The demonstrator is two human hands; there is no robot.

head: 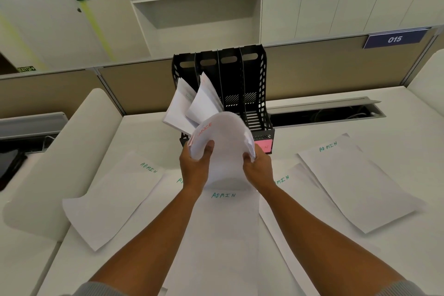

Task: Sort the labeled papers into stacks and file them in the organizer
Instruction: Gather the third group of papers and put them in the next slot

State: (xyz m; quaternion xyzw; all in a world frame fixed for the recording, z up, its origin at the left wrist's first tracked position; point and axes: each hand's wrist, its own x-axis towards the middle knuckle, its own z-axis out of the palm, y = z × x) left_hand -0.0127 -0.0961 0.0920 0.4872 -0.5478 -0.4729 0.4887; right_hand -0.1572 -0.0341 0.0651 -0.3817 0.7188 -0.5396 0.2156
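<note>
I hold a curved stack of white papers [224, 142] with red lettering in both hands, just in front of the black organizer [254, 84]. My left hand [195, 166] grips its left edge and my right hand [258, 168] grips its right edge. Two leftmost organizer slots hold leaning papers [189, 103]. The two right slots look empty. A pink label [264, 145] sits on the organizer's front. Several sheets marked ADMIN in green lie flat on the desk: one at the left [113, 197], one in the middle [223, 223], one at the right [355, 182].
The white desk [396, 127] ends at a beige partition [324, 72]. An open cable trough [326, 113] runs to the right of the organizer. A white curved panel [60, 163] rises at the left. Cabinets and shelves stand behind the partition.
</note>
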